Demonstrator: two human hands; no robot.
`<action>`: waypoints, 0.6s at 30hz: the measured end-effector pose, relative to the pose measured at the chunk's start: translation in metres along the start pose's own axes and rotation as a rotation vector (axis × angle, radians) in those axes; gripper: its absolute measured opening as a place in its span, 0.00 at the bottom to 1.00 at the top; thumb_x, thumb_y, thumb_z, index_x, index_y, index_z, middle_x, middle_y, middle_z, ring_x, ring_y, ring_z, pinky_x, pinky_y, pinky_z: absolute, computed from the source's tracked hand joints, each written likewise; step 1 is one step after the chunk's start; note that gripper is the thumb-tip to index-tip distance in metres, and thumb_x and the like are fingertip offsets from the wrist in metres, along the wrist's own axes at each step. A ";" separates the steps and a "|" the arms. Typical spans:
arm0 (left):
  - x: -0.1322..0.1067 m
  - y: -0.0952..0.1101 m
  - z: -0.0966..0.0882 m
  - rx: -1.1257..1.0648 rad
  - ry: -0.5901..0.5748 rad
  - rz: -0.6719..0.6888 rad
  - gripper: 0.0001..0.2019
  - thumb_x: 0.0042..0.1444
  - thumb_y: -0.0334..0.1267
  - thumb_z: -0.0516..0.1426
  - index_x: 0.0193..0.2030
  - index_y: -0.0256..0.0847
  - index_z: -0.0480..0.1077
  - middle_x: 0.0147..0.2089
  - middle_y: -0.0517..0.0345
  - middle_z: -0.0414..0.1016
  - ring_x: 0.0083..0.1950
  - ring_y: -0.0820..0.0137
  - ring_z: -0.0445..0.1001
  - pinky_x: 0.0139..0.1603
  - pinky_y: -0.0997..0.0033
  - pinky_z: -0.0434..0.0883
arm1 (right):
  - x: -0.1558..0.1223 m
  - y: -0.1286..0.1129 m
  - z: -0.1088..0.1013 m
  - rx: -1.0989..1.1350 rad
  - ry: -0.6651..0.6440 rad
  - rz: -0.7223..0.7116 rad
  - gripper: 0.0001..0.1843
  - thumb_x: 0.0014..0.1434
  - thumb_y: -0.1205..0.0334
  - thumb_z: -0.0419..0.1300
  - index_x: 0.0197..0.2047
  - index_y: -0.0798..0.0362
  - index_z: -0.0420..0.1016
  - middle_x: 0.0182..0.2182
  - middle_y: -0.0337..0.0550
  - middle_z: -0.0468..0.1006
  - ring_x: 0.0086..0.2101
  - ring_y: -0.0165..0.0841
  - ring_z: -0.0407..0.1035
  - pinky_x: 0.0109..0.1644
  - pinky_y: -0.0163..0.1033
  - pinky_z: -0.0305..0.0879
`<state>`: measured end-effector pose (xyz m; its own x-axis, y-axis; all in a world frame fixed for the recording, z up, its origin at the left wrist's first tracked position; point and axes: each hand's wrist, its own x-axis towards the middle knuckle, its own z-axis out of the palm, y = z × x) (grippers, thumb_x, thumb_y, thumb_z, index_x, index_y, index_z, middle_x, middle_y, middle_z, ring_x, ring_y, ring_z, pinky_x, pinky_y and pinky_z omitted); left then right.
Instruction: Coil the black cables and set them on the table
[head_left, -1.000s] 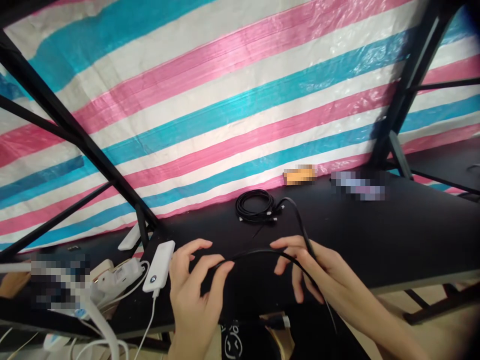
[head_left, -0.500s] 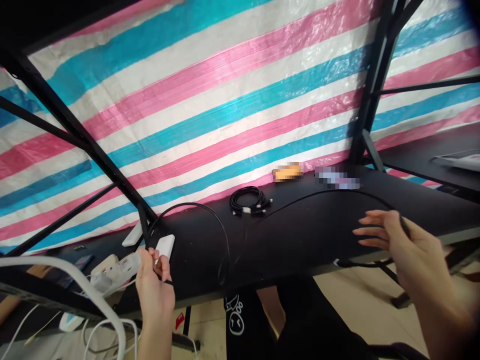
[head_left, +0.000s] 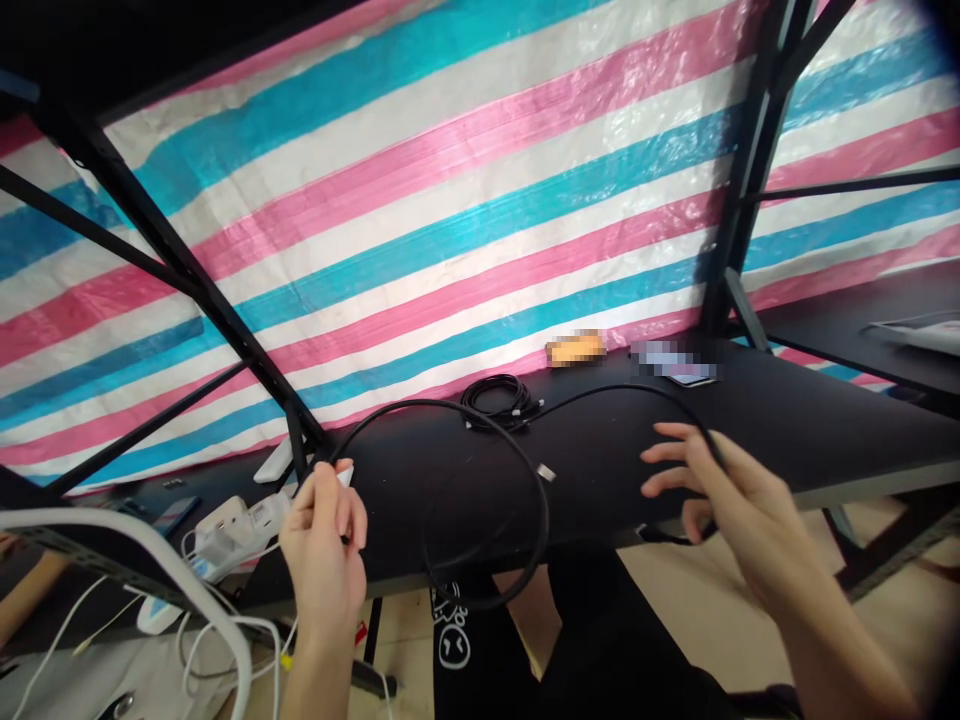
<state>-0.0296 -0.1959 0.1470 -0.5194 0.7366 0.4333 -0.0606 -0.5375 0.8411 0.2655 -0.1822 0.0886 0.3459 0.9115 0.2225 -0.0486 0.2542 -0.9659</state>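
Note:
A long black cable [head_left: 543, 500] stretches in loose loops between my two hands over the black desk. My left hand [head_left: 326, 540] is closed with fingertips pinching one part of it. In my right hand [head_left: 739, 515] the cable passes through the crook between thumb and index finger, the fingers loosely curled and partly spread around it. A short length hangs below this hand near the desk edge. Behind the loops lies a coiled black cable [head_left: 491, 400] with several light-coloured connector ends. A small white piece [head_left: 546, 472] shows beside the loop; whether it is attached cannot be told.
A blurred orange object [head_left: 576, 348] and a phone-like item [head_left: 690, 375] lie at the back of the desk [head_left: 787, 420]. White chargers [head_left: 240, 525] and cables crowd the left. Black frame posts [head_left: 187, 280] stand before striped sheeting. Another person's arm [head_left: 34, 600] shows far left.
My right hand has moved left and inward, bringing the cable with it. My left hand has risen slightly, and the cable loop between them has grown. The small white piece appears farther right of the coil.

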 end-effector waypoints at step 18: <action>0.022 -0.045 -0.019 0.394 -0.363 -0.145 0.15 0.50 0.47 0.59 0.37 0.38 0.74 0.14 0.65 0.60 0.12 0.79 0.51 0.10 0.81 0.52 | 0.014 0.000 0.068 0.256 -0.010 0.061 0.14 0.57 0.49 0.54 0.35 0.53 0.66 0.13 0.28 0.45 0.14 0.23 0.39 0.16 0.31 0.39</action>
<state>-0.0544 -0.1632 0.1131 -0.1984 0.9233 0.3290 0.2495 -0.2770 0.9279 0.2067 -0.1469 0.1005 0.3254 0.9307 0.1672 -0.3051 0.2707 -0.9130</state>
